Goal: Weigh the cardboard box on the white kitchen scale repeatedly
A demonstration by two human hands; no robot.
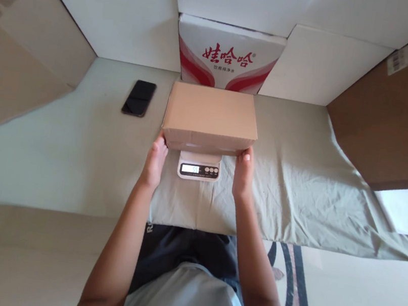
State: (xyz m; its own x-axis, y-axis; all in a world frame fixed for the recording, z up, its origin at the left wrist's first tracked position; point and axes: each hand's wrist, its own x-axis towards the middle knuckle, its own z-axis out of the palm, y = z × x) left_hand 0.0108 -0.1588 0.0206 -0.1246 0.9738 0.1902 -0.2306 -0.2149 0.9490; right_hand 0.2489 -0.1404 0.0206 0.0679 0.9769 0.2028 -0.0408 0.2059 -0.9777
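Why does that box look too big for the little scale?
The cardboard box overhangs the small white scale on every side, so both hands touch its near corners. Nothing looks spilled or damaged.

It looked like a home packing corner: a small digital scale (pixel 199 166) sat on a cloth-covered table (pixel 298 187), with cartons stacked behind it, a bottled-water case (pixel 228 57) directly behind, and a phone (pixel 139 98) to its left.
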